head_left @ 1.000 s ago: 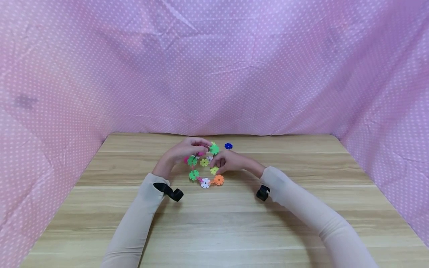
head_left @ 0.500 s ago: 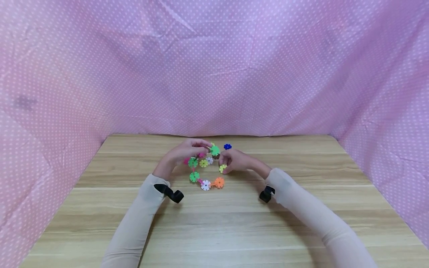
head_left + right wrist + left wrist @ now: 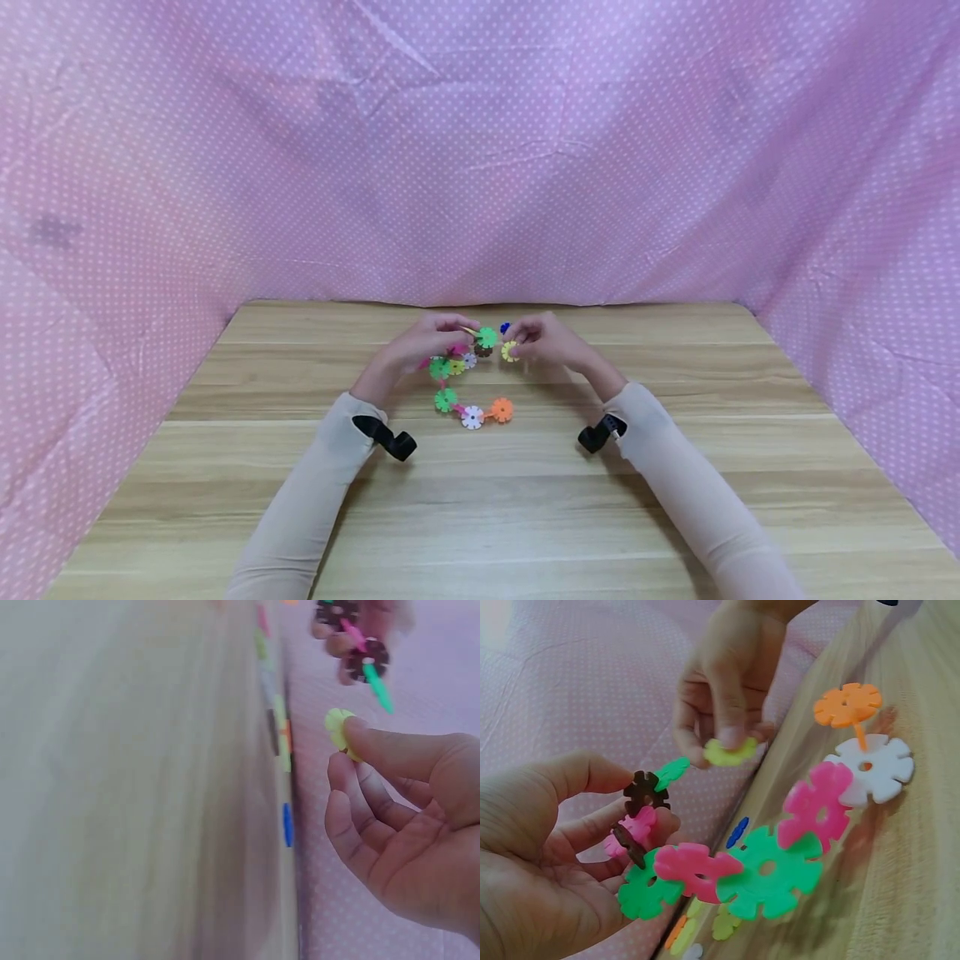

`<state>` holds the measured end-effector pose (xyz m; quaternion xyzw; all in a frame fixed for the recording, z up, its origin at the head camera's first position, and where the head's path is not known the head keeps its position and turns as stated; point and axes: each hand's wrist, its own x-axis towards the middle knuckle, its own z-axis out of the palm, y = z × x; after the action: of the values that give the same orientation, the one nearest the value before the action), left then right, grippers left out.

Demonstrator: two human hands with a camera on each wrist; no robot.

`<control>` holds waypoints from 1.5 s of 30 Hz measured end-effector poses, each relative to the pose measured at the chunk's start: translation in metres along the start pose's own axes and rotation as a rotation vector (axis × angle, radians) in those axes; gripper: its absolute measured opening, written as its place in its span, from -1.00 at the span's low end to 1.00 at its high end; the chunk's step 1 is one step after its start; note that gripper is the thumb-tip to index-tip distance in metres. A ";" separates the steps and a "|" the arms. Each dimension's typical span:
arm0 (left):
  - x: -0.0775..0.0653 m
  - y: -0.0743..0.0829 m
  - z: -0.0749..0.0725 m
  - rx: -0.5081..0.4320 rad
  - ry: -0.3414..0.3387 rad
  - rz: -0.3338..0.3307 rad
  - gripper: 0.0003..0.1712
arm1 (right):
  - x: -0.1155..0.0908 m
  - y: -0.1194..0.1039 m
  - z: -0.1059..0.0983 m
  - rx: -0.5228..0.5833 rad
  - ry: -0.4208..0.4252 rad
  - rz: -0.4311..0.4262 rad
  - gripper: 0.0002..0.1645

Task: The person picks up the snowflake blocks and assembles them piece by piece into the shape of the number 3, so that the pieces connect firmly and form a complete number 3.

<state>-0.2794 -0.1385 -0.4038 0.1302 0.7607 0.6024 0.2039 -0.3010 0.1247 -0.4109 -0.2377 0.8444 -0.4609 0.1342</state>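
Observation:
My left hand holds a linked chain of slotted plastic flower discs, its thumb and finger on a brown disc. A green disc is fitted to that brown one at the chain's free end. In the left wrist view the chain curves through more brown, pink and green discs to a white disc and an orange disc. My right hand pinches a yellow disc between thumb and finger. The yellow disc is close to the green one but apart from it.
Loose discs lie on the wooden table behind the chain: a blue disc, a yellow disc and a white disc among them. A pink dotted cloth hangs around the back and sides.
My right hand has moved away from me and to the right, carrying the yellow disc up beside the green end. The left hand and chain have shifted slightly right.

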 end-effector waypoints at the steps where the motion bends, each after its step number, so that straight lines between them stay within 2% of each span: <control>1: 0.001 -0.001 0.001 -0.009 0.001 0.000 -0.56 | 0.000 0.000 -0.001 0.024 0.022 -0.007 -0.73; 6: 0.005 -0.003 0.003 -0.041 0.035 -0.006 -0.53 | 0.003 0.001 -0.004 0.140 0.106 -0.055 -0.77; 11: 0.007 -0.005 0.005 -0.073 0.060 -0.014 -0.53 | 0.003 -0.003 -0.002 0.209 0.144 -0.049 -0.75; 22: 0.008 -0.006 0.005 -0.072 0.074 0.034 -0.56 | 0.001 -0.009 0.002 0.216 0.240 -0.077 -0.78; 31: 0.008 -0.006 0.008 -0.048 0.089 0.044 -0.58 | -0.001 -0.009 0.004 0.266 0.243 -0.085 -0.77; 45: 0.010 -0.006 0.010 -0.107 0.078 0.096 -0.60 | -0.001 -0.008 0.005 0.308 0.240 -0.134 -0.76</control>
<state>-0.2831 -0.1264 -0.4130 0.1319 0.7275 0.6560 0.1518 -0.2958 0.1180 -0.4070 -0.2133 0.7560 -0.6177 0.0363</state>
